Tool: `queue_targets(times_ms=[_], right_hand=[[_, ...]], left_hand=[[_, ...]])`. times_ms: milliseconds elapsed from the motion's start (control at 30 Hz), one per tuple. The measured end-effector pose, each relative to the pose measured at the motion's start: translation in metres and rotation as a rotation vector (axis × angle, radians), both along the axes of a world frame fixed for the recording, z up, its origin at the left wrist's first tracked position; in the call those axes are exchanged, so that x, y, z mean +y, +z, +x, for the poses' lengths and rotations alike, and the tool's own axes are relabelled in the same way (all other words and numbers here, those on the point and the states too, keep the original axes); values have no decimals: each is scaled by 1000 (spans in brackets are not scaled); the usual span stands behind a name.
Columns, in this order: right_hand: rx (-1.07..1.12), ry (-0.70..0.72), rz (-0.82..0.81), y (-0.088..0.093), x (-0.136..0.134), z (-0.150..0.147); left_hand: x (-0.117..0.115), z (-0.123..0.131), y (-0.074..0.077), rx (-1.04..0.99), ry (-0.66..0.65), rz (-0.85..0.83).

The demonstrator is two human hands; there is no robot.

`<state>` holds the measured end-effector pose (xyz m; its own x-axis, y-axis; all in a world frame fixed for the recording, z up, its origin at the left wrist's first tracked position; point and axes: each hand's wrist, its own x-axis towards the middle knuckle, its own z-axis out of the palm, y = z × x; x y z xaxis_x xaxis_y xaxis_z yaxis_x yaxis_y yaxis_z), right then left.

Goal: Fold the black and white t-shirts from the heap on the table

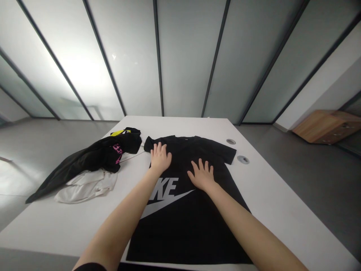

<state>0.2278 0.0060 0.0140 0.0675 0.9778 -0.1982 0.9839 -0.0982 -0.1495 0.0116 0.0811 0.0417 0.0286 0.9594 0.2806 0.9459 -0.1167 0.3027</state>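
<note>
A black T-shirt point(186, 233) lies spread flat on the white table point(270, 199), its collar at the far side and a large grey Nike logo point(163, 197) on its chest. My left hand point(160, 158) rests palm down on the shirt near the far left shoulder, fingers apart. My right hand point(201, 175) lies flat on the middle of the chest, just above the logo's swoosh, holding nothing. Neither hand grips the cloth.
To the left of the shirt lie a crumpled black garment point(98, 154) with pink and yellow markings and a crumpled white garment point(86, 187). Two round metal grommets point(237, 150) sit in the tabletop at the far right. A wooden cabinet point(327, 126) stands beyond the table.
</note>
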Motion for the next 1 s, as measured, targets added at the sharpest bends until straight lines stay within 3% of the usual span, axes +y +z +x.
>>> queue_targets(times_ms=[100,233,333,433,533,633,733,833,933,1000], right_hand=[[4,-3,23,0,-6,-5],[-8,-84,37,-2,-18,12],[-10,-191,5,2,-23,37],[-32,-230,-32,18,-26,52],[-52,-199,-44,36,-26,45],[-20,-63,127,42,-20,22],[12,33,224,32,-4,1],[23,43,158,16,17,1],[14,-23,120,7,33,25],[-9,-114,106,6,38,47]], left_hand=[[-28,29,-20,110,-156,-100],[-44,22,-37,139,-78,-160],[-46,5,-37,153,-26,-182],[-57,0,-34,177,13,-204],[-78,12,-34,217,19,-239],[-90,34,-35,238,-72,-227],[-73,50,-30,218,-185,-171],[-33,43,-23,193,-197,-185],[5,9,-18,175,-52,-246],[17,-19,-18,154,76,-231]])
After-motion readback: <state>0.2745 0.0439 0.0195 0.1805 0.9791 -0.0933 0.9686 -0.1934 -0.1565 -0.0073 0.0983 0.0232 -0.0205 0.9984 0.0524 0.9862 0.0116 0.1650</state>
